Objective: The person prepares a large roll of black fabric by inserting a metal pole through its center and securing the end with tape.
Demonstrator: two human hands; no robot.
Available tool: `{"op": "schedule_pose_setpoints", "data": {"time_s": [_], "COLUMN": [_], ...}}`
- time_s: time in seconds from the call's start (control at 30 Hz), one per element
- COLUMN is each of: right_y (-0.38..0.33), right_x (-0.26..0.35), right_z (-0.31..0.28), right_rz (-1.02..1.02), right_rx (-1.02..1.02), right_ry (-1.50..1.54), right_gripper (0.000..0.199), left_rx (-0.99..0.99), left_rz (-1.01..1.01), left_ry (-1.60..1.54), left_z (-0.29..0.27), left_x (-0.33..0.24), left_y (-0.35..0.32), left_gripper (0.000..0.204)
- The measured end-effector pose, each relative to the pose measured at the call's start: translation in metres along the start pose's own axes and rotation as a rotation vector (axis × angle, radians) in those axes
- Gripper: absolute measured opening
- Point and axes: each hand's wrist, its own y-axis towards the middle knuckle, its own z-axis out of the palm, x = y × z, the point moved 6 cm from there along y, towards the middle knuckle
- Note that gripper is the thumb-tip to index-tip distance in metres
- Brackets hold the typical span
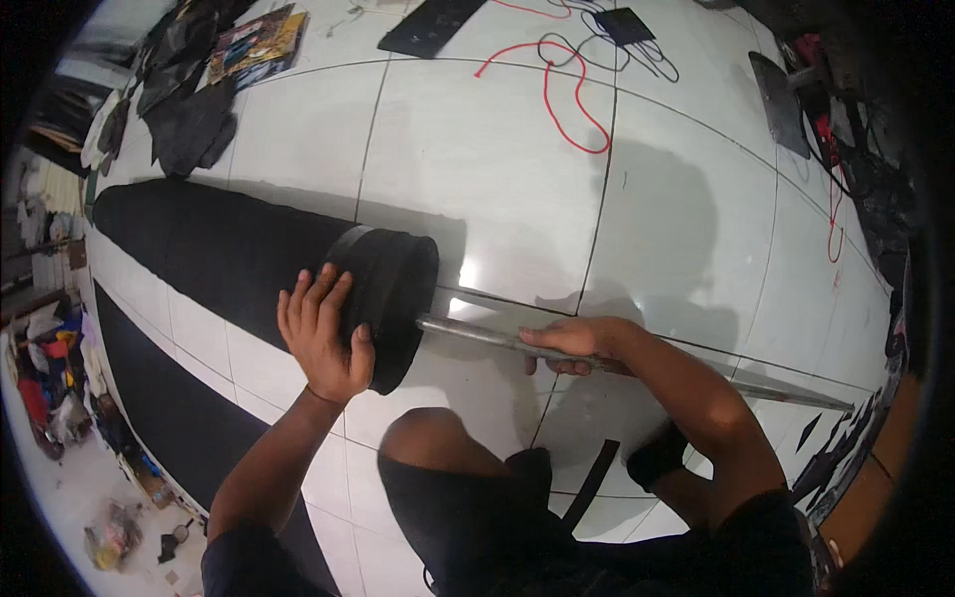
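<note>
Here's the left hand (326,343), palm down, fingers side by side with slight gaps, pointing away from the body, the thumb standing out to the right. Behind it the left forearm (279,458) slants up from the lower edge, bare to a dark sleeve (249,562), the wrist bent only a little. Over to the right hand (575,345), and that's a closed grip: thumb laid forward along the top, fingers curled in underneath, knuckles partly hidden. The right arm (686,383) bends sharply at the elbow, forearm angling leftward across. And below, between the arms, a bare bent knee (428,436)!
</note>
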Motion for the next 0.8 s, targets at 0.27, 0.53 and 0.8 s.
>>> {"op": "schedule_pose_setpoints", "data": {"time_s": [0.27,0.53,0.8], "right_y": [-0.037,-0.004,0.016], "right_x": [0.032,0.028,0.01], "right_z": [0.029,-0.003,0.005], "right_rz": [-0.263,-0.131,-0.083], "right_rx": [-0.958,-0.444,0.257], "right_ry": [-0.668,-0.471,0.358], "right_gripper": [0.063,0.074,0.062], "left_rx": [0.09,0.058,0.035], "left_rz": [-0.021,-0.039,0.009], "left_ry": [0.035,0.004,0.016], "left_z": [0.009,0.008,0.007], "left_x": [0.0,-0.005,0.004], "left_y": [0.008,0.007,-0.006], "left_gripper": [0.055,0.055,0.056]}}
